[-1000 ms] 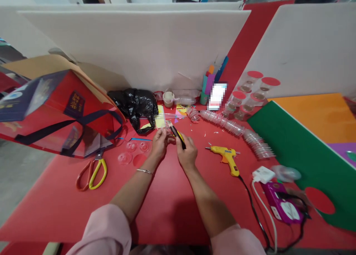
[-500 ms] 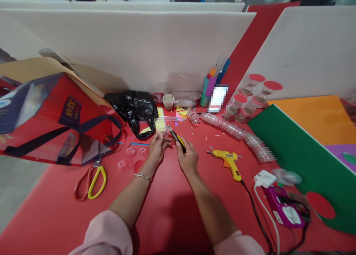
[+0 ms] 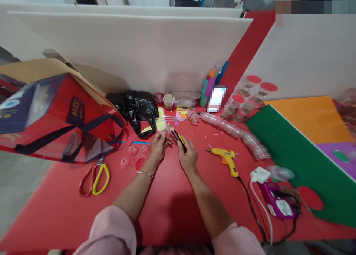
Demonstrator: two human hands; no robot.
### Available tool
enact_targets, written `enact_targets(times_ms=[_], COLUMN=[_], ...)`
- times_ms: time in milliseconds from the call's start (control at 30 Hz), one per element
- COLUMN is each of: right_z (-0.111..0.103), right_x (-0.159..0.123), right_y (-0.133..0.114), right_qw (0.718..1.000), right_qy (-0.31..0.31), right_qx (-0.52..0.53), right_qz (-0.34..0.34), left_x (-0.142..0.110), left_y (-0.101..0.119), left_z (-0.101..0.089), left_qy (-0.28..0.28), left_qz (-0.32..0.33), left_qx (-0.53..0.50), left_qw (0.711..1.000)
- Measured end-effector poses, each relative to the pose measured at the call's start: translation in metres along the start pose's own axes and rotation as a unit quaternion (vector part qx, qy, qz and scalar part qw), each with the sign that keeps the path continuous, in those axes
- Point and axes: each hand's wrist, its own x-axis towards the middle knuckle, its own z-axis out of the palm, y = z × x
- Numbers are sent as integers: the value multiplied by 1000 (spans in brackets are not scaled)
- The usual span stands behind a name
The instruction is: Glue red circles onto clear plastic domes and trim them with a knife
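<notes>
My right hand is closed round a yellow and black utility knife, its blade end pointing up and to the left. Across from it, my left hand pinches a small clear plastic piece; its exact shape is hard to make out. The knife's tip is at or very near this piece, and I cannot tell whether they touch. Left of my left wrist lie several clear plastic discs with raised centres and a flat red disc, partly hidden by my forearm.
A yellow glue gun lies to the right, its cord running past a purple box. Scissors and a large red bag are at the left. Behind are a black plastic bag, stacked clear cups and a white board.
Both hands keep nearly the same place and hold. The knife tip and clear piece shift slightly against each other. The whole view sways a little as my head moves.
</notes>
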Motion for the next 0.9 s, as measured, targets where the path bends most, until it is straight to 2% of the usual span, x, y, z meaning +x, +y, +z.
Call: enact_targets(times_ms=[267, 467, 667, 800, 900], right_z=[0, -1, 2, 2, 0], right_x=[-1, 0, -2, -1, 0], right_y=[2, 1, 5, 5, 5], right_qw=[1000, 998, 996, 994, 994], right_qy=[3, 6, 9, 44, 38], right_qx=[-7, -66, -83, -93, -85], right_qz=[-11, 13, -23, -23, -48], left_x=[2, 3, 6, 6, 6], left_y=[-1, -2, -3, -3, -2], left_z=[1, 0, -2, -1, -2], left_qy=[14, 14, 20, 16, 17], left_qz=[-4, -2, -4, -6, -6], left_qx=[-27, -41, -48, -50, -62], left_qw=[1000, 999, 999, 999, 998])
